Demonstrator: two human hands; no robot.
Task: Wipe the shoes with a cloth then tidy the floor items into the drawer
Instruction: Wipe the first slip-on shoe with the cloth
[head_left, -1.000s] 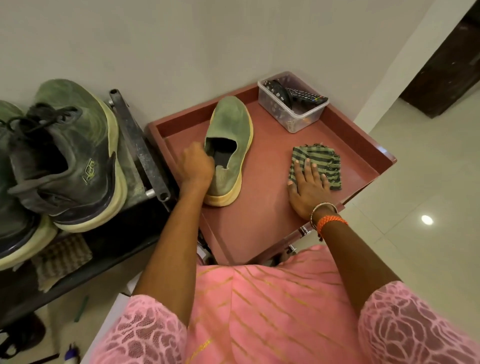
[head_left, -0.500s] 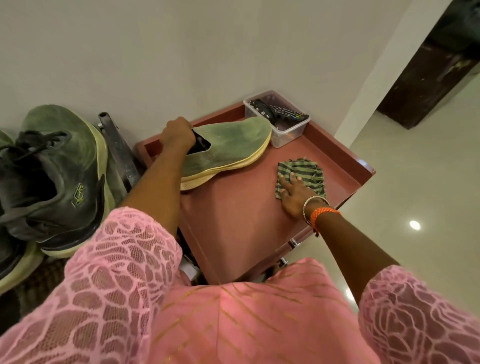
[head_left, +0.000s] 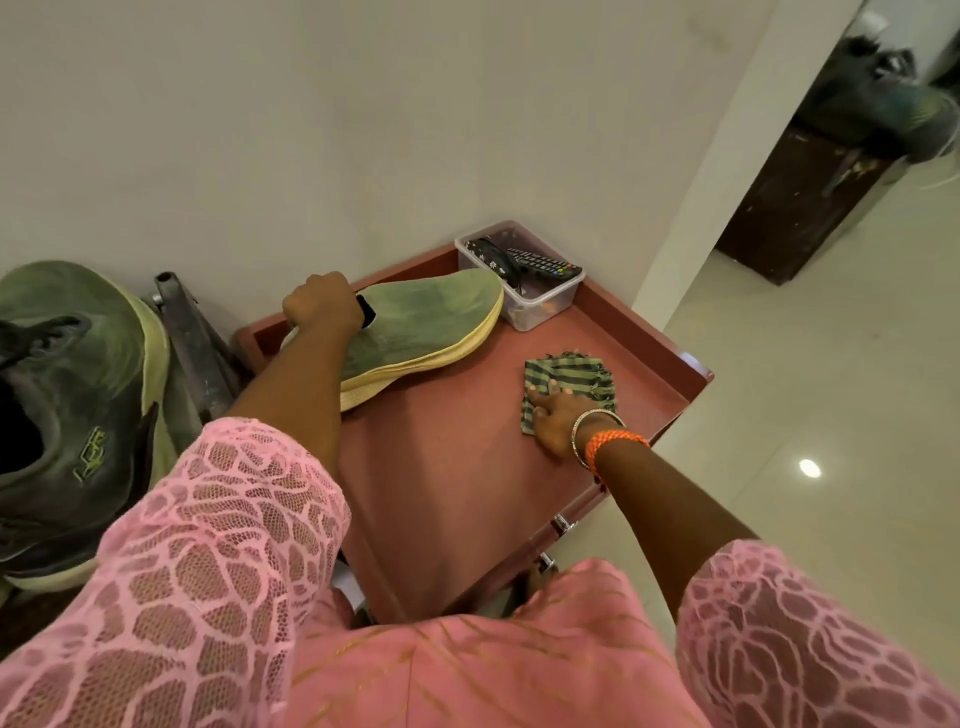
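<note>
You're still early: your left hand (head_left: 323, 306) grips the green shoe (head_left: 415, 332) by its heel, tilted on the red bench (head_left: 457, 493). Your right hand's fingers (head_left: 545, 400) rest on the striped cloth (head_left: 571, 376), grip unclear. Wiping and tidying remain.

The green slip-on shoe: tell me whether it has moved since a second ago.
Yes. The green slip-on shoe, gripped at its heel by the left hand, has swung round: its toe now points at the clear plastic box instead of the wall.
</note>
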